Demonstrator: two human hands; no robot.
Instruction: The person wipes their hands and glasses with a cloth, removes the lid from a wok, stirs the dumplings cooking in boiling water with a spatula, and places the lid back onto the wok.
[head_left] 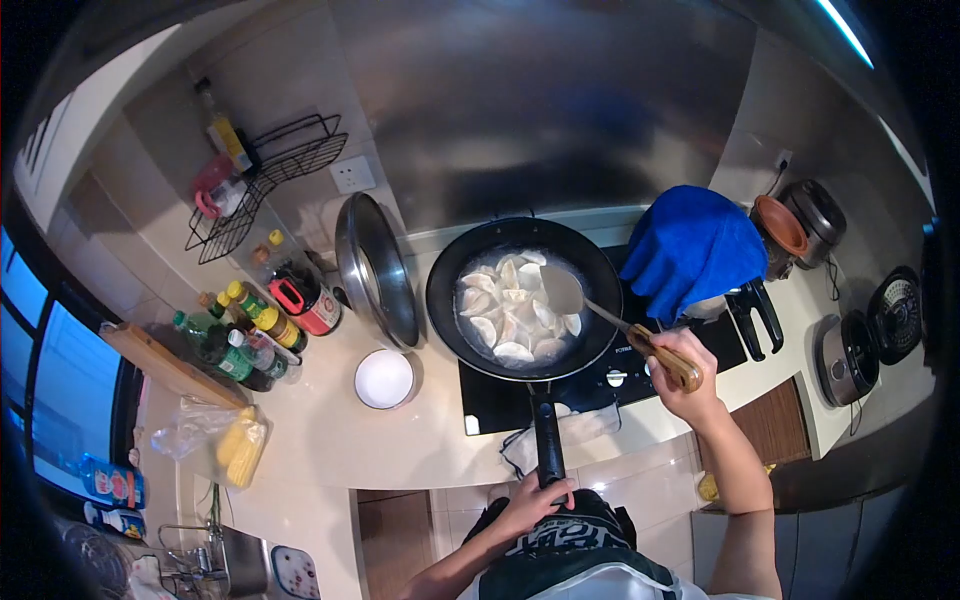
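A black frying pan (446, 318) sits on the stove, with many pale dumplings (515, 310) in bubbling liquid inside it. My left hand (533, 503) is closed around the end of the pan's black handle (549, 445). In my right hand (684, 370) is the wooden handle of a spatula (563, 291), fingers wrapped round it. The spatula's flat blade rests over the dumplings on the right side of the pan; whether it touches the pan bottom is hidden.
Left of the pan, a large lid (378, 272) stands tilted near a white bowl (384, 379). Several sauce bottles (262, 320) crowd the left counter. A blue cloth (695, 245) covers a pot on the right burner. A white rag (575, 440) lies at the stove's front edge.
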